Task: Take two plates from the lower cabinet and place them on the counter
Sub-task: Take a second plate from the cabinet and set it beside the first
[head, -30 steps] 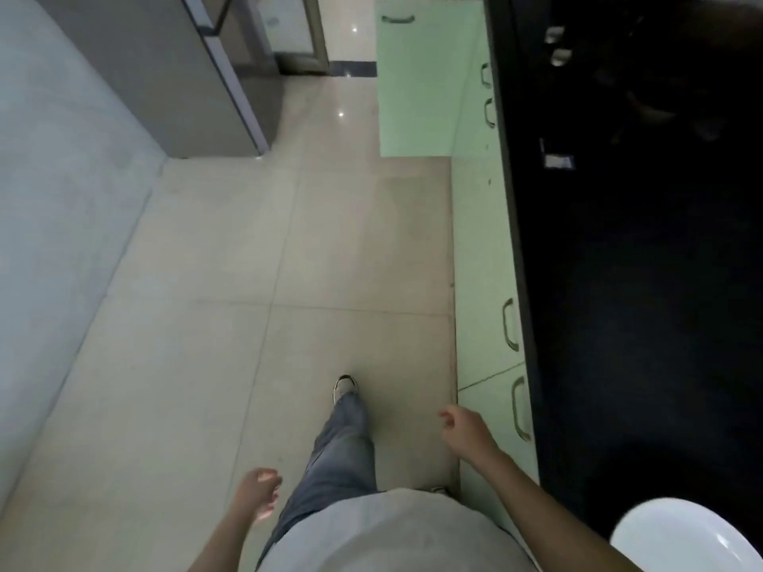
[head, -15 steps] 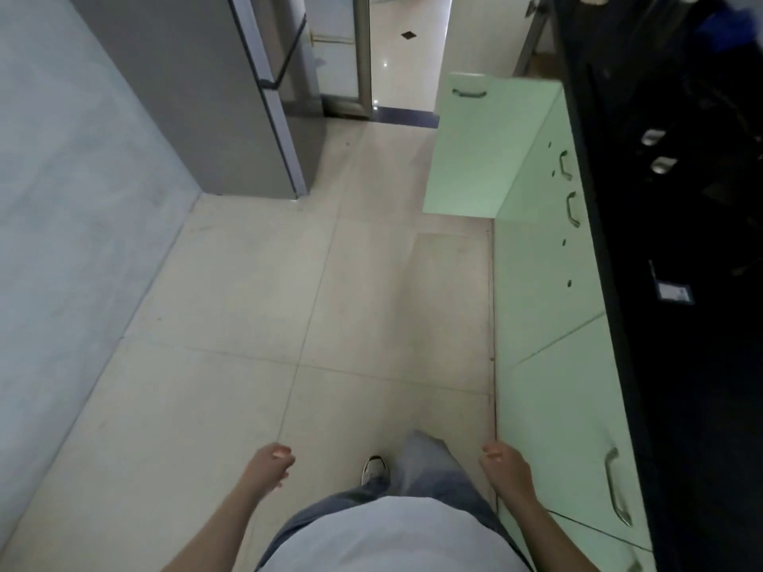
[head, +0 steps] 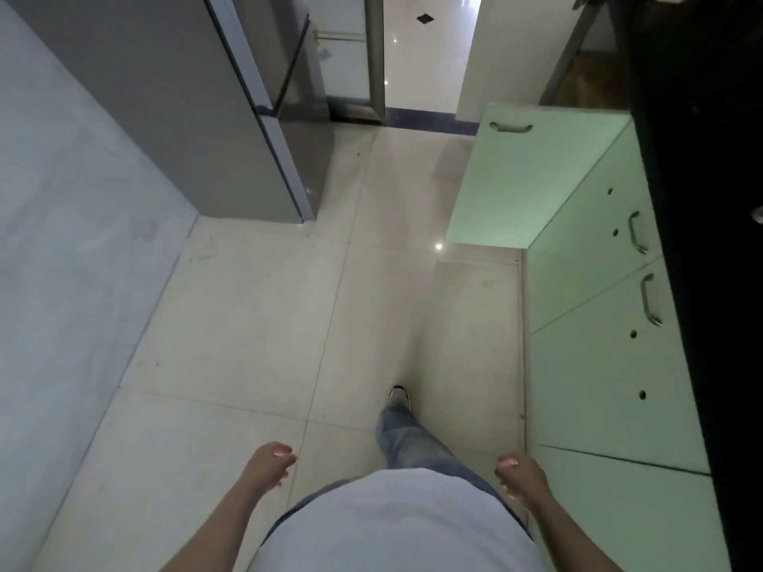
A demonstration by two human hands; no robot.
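Note:
No plate is in view. A row of pale green lower cabinets (head: 611, 365) runs along the right under a dark counter (head: 702, 200). One cabinet door (head: 532, 175) stands swung open across the aisle ahead; the cabinet's inside is hidden behind it. My left hand (head: 270, 464) hangs low at the left of my body, fingers loosely curled and holding nothing. My right hand (head: 522, 474) hangs close to the cabinet fronts, also loosely curled and holding nothing.
A grey refrigerator (head: 198, 117) stands at the back left against a pale wall (head: 62, 282). Beige floor tiles (head: 256, 324) fill the aisle between wall and cabinets. A doorway (head: 425, 55) opens at the far end. My leg and shoe (head: 398, 400) step forward.
I have walked forward along the cabinets; the open green door is nearer. The white plate at the lower right edge a second ago has passed out of view. Both hands stay down and hold nothing.

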